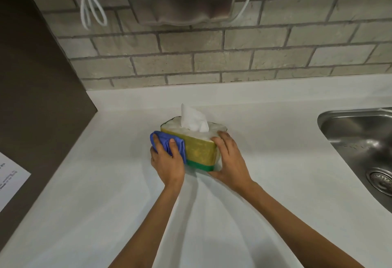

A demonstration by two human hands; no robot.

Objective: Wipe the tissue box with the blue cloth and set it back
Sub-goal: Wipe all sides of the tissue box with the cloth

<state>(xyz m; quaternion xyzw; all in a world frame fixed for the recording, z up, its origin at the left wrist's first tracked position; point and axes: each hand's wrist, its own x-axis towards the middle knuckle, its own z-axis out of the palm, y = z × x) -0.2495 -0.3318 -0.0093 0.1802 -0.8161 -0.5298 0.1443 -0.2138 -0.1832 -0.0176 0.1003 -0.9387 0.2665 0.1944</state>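
Yellow-and-green rectangular tissue box, white tissue sticking up from its top: sitting on the pale countertop, left of the steel sink. Left hand is gripping the bunched blue cloth, pressing it against the box's left end. Right hand is grasping the box's right end.

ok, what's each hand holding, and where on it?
Left hand grips the bunched blue cloth, pressed to the yellow-green tissue box at its left end. Right hand holds the box's right end.
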